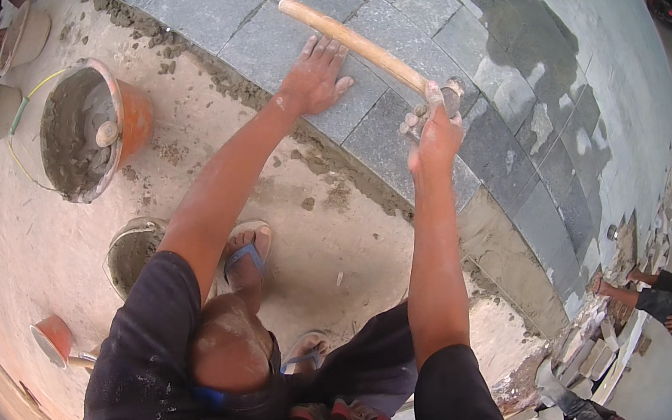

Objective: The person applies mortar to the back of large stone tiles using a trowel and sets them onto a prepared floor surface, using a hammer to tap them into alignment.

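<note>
My left hand lies flat with its fingers stretched out on a grey stone paving slab, close to the edge of the laid paving. To its right, my right hand is closed around the head end of a hammer. The hammer's pale wooden handle points away to the left, passing just beyond my left fingertips. Its metal head shows only partly between my fingers. Wet mortar runs along the near edge of the slabs.
An orange bucket of mortar with a yellow handle is on the left; a smaller mortar bucket stands by my left arm. A small orange container lies lower left. Other people are at the far left and right. Stone pieces lie at right.
</note>
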Tool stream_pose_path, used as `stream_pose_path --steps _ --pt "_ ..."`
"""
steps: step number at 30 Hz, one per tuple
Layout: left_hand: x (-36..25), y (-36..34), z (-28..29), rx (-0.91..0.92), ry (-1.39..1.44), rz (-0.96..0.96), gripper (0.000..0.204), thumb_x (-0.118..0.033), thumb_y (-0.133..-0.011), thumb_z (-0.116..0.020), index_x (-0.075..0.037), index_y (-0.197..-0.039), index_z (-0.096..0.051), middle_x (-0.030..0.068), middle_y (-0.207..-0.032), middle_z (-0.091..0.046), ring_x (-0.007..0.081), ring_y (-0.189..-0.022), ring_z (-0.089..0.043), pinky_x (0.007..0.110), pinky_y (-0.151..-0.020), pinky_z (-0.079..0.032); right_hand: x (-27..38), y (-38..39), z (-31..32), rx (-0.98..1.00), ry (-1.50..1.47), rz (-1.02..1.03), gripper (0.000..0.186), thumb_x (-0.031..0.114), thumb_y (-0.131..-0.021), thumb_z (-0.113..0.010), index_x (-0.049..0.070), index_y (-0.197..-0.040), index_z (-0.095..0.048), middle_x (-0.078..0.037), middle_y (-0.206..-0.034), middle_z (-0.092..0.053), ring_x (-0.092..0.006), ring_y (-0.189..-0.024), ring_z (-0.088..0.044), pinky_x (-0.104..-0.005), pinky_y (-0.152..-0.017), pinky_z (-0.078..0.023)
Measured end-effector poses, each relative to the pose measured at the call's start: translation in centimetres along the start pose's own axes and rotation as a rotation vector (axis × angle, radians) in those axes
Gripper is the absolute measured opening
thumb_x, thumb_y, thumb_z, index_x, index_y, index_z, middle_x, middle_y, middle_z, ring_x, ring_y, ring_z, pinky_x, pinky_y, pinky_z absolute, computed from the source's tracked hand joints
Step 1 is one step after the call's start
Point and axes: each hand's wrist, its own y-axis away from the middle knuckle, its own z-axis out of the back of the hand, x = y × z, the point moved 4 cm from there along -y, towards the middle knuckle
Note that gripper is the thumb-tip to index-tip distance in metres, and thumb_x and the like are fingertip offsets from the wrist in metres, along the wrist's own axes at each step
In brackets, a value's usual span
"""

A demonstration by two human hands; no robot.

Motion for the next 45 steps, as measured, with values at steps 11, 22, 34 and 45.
stream_pose_path --steps 11,22,34,45 --pt "-0.5 0.0 -0.5 -0.22 0.021 -0.152 0.065 -0.039 -0.103 -0.04 0.003 -0.151 -0.024 0.0216 -0.158 -0.022 0.037 -0.149 -0.014 0.052 -0.12 -0.013 1.8 9.8 17.0 -0.219 -0.016 -0.075 0.034 0.025 -0.086 -0.076 0.009 -0.105 -0.054 0.0 -0.08 -0.055 -0.0099 -0.06 -0.053 -0.0278 -0.044 -0.043" --pt "-11.2 1.9 0.7 -0.013 0.046 -0.436 0.065 -0.036 -0.101 -0.045 0.003 -0.149 -0.028 0.0192 -0.157 -0.025 0.0327 -0.149 -0.017 0.05 -0.121 -0.015 1.8 12.1 28.2 -0.456 -0.037 0.024 0.029 0.024 -0.086 -0.076 0.009 -0.1 -0.056 0.001 -0.078 -0.055 -0.0072 -0.054 -0.049 -0.0265 -0.045 -0.045" --pt "-11.6 2.0 -0.4 -0.057 0.0 -0.413 0.066 -0.04 -0.101 -0.043 0.003 -0.149 -0.029 0.0183 -0.157 -0.027 0.0328 -0.148 -0.019 0.052 -0.12 -0.018 2.1 10.5 27.8 -0.431 -0.114 0.023 0.027 0.023 -0.088 -0.074 0.011 -0.1 -0.053 0.002 -0.075 -0.049 -0.0099 -0.052 -0.046 -0.0265 -0.044 -0.042" --pt "-11.9 2.0 -0.5 -0.063 -0.009 -0.404 0.066 -0.041 -0.101 -0.042 0.003 -0.148 -0.03 0.0182 -0.157 -0.026 0.0323 -0.148 -0.017 0.051 -0.12 -0.017 0.8 8.5 28.7 -0.491 0.026 0.055 0.03 0.025 -0.086 -0.076 0.011 -0.1 -0.053 0.003 -0.077 -0.049 -0.0087 -0.055 -0.047 -0.0269 -0.046 -0.041"
